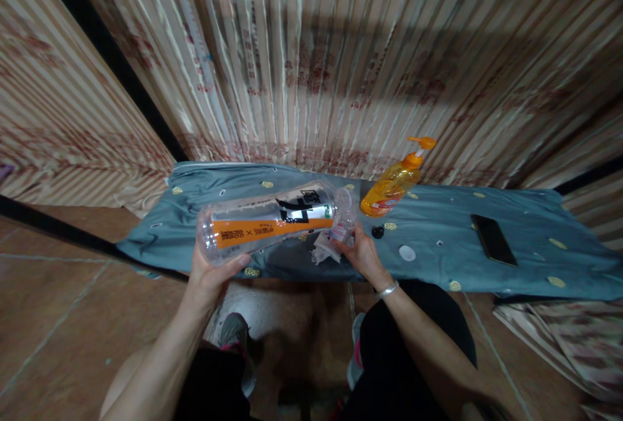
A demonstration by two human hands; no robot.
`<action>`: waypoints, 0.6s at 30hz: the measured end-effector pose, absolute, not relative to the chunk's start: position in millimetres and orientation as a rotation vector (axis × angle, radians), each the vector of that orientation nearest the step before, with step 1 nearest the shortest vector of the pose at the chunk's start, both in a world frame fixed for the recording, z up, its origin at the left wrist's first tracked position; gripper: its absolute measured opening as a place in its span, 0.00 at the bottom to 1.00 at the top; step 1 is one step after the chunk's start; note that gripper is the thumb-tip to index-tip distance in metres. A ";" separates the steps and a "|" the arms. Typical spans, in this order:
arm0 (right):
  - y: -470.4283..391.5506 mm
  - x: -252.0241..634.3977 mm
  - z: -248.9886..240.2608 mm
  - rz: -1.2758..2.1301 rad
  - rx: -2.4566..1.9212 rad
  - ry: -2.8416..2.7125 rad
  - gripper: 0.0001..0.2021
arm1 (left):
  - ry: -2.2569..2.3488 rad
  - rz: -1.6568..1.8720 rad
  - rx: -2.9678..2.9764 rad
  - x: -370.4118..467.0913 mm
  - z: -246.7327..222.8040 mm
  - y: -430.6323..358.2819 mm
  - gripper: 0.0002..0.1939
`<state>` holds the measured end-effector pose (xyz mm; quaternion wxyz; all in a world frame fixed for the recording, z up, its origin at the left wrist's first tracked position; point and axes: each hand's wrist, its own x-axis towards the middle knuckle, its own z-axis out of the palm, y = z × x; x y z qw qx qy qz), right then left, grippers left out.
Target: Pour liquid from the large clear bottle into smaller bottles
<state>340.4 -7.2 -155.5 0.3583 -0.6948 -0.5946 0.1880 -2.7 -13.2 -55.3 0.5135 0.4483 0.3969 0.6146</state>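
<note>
My left hand (pixel 210 275) is wrapped round the base of a large clear plastic bottle (pixel 265 210) with an orange and black label. The bottle lies tipped nearly level, its neck end pointing right. At that end my right hand (pixel 364 253) grips a small clear plastic bottle (pixel 343 223) by its lower part. The two bottles meet or overlap in view; whether their mouths touch I cannot tell. A crumpled white tissue (pixel 325 249) lies just below the small bottle, near my right fingers.
On the blue-grey cloth (pixel 438 213) stands an orange pump bottle (pixel 392 184). Nearer me are a black cap (pixel 378 232), a white round lid (pixel 407 253) and, farther right, a dark phone (pixel 493 239). A striped curtain (pixel 311 51) hangs behind; black poles (pixel 111 58) frame the left side.
</note>
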 end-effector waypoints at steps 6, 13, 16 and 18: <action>-6.5 341.3 -156.1 0.475 -1.776 -1.545 0.21 | 0.933 1.498 1.067 -1.6 -58.5 -13.9 0.48; -7.8 338.3 -155.1 0.477 -1.777 -1.524 0.24 | 0.956 1.511 1.036 -0.4 -58.5 -13.9 0.50; -7.8 337.3 -155.2 0.469 -1.790 -1.518 0.23 | 0.944 1.480 1.058 -5.1 -61.4 -10.8 0.49; -7.5 337.6 -154.8 0.464 -1.797 -1.521 0.24 | 0.937 1.486 1.072 -7.4 -63.7 -9.8 0.49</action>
